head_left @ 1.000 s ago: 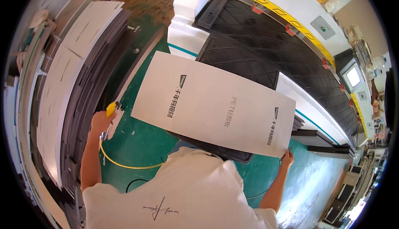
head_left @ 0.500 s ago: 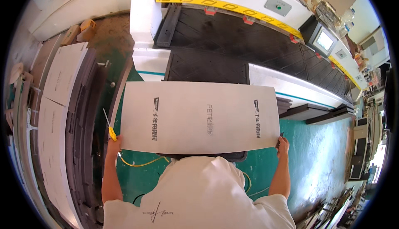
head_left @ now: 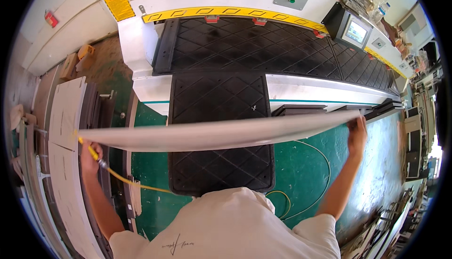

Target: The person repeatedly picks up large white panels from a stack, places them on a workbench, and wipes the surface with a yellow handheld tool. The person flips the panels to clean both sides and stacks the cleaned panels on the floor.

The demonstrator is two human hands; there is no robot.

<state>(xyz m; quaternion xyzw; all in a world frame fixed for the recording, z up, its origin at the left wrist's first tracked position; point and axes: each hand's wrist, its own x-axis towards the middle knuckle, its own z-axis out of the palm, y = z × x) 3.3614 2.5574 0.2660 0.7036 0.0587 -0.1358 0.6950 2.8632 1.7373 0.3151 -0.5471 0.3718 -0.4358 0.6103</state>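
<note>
A long pale board (head_left: 221, 131) spans the space before me, raised and tilted so that I see it nearly edge-on, slightly blurred. My left hand (head_left: 89, 158) is closed at its left end, also gripping a yellow air blow gun (head_left: 94, 153). From the gun's metal fitting a yellow hose (head_left: 127, 182) trails down to the right. At the board's right end my right hand (head_left: 357, 134) is closed on the edge. Below the board lies a black padded table (head_left: 219, 170) with a diamond pattern, joined to the machine bed.
A white machine with a yellow striped bar (head_left: 202, 11) and a screen (head_left: 355, 31) stands ahead. White-faced boards (head_left: 67, 113) are stacked on my left. Dark panels (head_left: 301, 110) lie beyond the board at right. A hose (head_left: 325, 165) loops across the green floor.
The board has turned from face-up, printed side showing, to nearly edge-on. Both hands have moved outward and the right one upward. More of the black padded table shows.
</note>
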